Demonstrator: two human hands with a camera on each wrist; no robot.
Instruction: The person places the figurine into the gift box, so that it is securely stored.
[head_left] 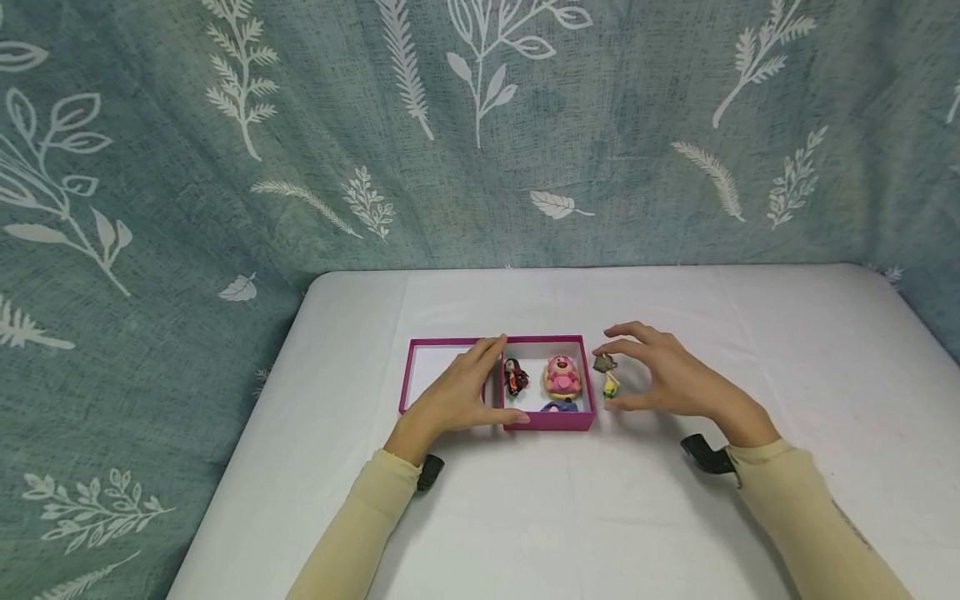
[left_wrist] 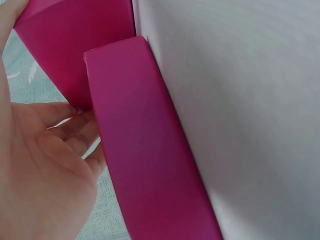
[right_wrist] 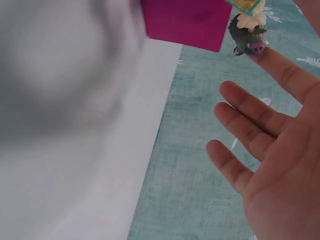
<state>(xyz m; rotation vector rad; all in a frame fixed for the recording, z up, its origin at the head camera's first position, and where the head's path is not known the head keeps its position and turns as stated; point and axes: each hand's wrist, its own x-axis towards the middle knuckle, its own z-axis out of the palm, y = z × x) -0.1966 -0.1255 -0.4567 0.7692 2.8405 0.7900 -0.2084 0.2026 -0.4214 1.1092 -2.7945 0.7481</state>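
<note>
My left hand [head_left: 450,400] spans the left end of a magenta box [head_left: 547,422], thumb at its front wall and fingers at the back. In the left wrist view the fingers reach round the box [left_wrist: 75,45], behind the nearer lid [left_wrist: 140,140]. Inside the box sit a pink bear figurine [head_left: 562,377], a dark-haired figurine [head_left: 515,377] in red and black, and a blue one [head_left: 560,406] partly hidden by the front wall. Just right of the box, my right hand [head_left: 675,375] pinches a figurine [head_left: 610,385] with a grey head [right_wrist: 247,40] between index finger and thumb, upright.
The shallow lid [head_left: 406,377], white inside with a magenta rim, lies against the box's left side, partly behind my left hand. A white-covered table [head_left: 525,517] carries everything. Behind it hangs a teal curtain [head_left: 630,150] with white leaf prints.
</note>
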